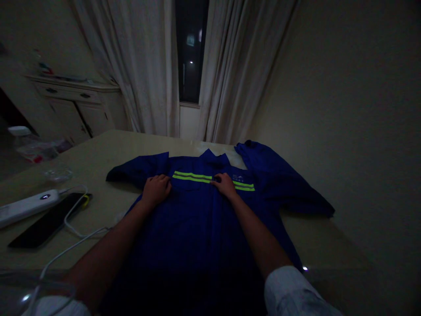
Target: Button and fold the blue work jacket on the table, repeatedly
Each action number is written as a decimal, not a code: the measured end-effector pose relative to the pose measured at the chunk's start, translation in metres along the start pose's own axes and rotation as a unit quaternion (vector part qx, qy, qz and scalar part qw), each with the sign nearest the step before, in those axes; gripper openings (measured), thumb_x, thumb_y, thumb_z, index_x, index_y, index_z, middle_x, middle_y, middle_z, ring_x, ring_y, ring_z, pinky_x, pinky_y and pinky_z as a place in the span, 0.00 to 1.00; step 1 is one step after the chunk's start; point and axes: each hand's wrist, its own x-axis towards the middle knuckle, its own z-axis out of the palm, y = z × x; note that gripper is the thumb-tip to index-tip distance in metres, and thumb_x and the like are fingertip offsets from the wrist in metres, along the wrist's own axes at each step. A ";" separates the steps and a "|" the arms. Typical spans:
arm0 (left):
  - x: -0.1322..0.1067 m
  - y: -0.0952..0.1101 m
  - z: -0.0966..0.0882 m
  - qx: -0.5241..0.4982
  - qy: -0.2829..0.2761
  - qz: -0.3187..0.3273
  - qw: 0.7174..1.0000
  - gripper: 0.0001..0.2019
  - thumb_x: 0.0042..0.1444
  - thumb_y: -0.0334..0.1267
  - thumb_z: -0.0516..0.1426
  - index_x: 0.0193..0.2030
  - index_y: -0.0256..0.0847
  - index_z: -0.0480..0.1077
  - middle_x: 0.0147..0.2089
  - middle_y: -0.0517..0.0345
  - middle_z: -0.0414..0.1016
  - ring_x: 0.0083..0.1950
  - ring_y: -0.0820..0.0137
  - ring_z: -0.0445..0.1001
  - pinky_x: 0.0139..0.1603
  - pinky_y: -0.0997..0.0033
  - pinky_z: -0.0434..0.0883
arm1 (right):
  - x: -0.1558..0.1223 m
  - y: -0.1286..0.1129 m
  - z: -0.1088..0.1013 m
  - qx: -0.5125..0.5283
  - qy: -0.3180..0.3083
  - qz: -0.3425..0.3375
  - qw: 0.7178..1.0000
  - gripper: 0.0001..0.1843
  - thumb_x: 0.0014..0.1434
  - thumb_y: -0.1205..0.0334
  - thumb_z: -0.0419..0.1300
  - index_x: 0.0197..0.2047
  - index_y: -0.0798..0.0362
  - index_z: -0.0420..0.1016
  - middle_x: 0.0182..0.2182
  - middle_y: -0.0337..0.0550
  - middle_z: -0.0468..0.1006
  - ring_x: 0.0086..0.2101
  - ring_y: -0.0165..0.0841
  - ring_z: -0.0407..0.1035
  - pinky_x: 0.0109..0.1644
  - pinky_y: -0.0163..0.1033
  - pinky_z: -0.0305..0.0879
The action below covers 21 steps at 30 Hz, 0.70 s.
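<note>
A dark blue work jacket with yellow-green reflective stripes lies front up on the table, its collar at the far side and its sleeves spread out. My left hand rests at the jacket's left side below the sleeve, fingers curled closed on the fabric beside one end of the stripe. At the middle of the chest, my right hand pinches the front edge, between the two stripe sections. Small white print shows on the chest just right of that hand. The lower jacket fades into shadow between my forearms.
On the pale table, a white power strip, a black phone-like slab and a white cable lie left. A clear plastic bottle stands beyond them. Curtains hang behind, with a cabinet at the back left.
</note>
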 end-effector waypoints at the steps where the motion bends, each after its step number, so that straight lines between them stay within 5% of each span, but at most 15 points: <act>1: 0.001 0.003 -0.001 0.022 -0.020 -0.009 0.999 0.19 0.66 0.39 0.48 0.53 0.40 0.78 0.56 0.40 0.80 0.57 0.49 0.76 0.61 0.45 0.64 | 0.000 0.000 0.002 0.017 0.012 0.003 1.000 0.17 0.65 0.51 0.67 0.53 0.50 0.80 0.46 0.46 0.76 0.46 0.38 0.72 0.48 0.39 0.65; 6: 0.025 0.052 0.004 0.040 -0.041 0.035 0.998 0.21 0.63 0.31 0.49 0.56 0.38 0.77 0.55 0.38 0.79 0.59 0.49 0.75 0.66 0.45 0.62 | -0.002 -0.003 0.007 0.052 0.036 -0.030 0.998 0.09 0.64 0.56 0.68 0.47 0.48 0.79 0.46 0.43 0.74 0.44 0.36 0.71 0.48 0.39 0.65; 10: 0.059 0.109 0.034 -0.103 -0.106 0.136 0.980 0.29 0.62 0.26 0.47 0.68 0.40 0.69 0.66 0.45 0.75 0.64 0.59 0.74 0.65 0.59 0.67 | -0.003 -0.003 0.007 0.033 0.039 -0.053 0.997 0.03 0.68 0.62 0.63 0.44 0.50 0.78 0.44 0.44 0.76 0.46 0.36 0.71 0.52 0.39 0.64; 12: 0.073 0.127 0.051 -0.134 -0.122 0.147 0.972 0.31 0.63 0.27 0.46 0.72 0.42 0.66 0.71 0.47 0.71 0.69 0.60 0.71 0.68 0.56 0.65 | -0.003 -0.001 0.006 0.035 0.035 -0.045 0.998 0.03 0.69 0.64 0.62 0.43 0.52 0.78 0.43 0.45 0.78 0.47 0.36 0.72 0.54 0.39 0.64; 16: 0.084 0.133 0.072 -0.115 -0.136 0.165 0.970 0.30 0.66 0.33 0.47 0.73 0.56 0.65 0.77 0.55 0.61 0.77 0.54 0.60 0.70 0.36 0.58 | -0.008 -0.001 -0.006 0.023 0.006 -0.078 0.997 0.04 0.69 0.64 0.63 0.40 0.52 0.79 0.43 0.45 0.80 0.47 0.36 0.73 0.54 0.39 0.64; 21: 0.082 0.131 0.074 -0.109 -0.135 0.154 0.973 0.27 0.70 0.44 0.44 0.73 0.55 0.65 0.78 0.55 0.58 0.78 0.54 0.57 0.72 0.35 0.54 | -0.034 -0.026 -0.041 -0.007 -0.147 -0.170 0.974 0.03 0.63 0.63 0.69 0.36 0.51 0.80 0.36 0.40 0.81 0.40 0.35 0.75 0.45 0.37 0.63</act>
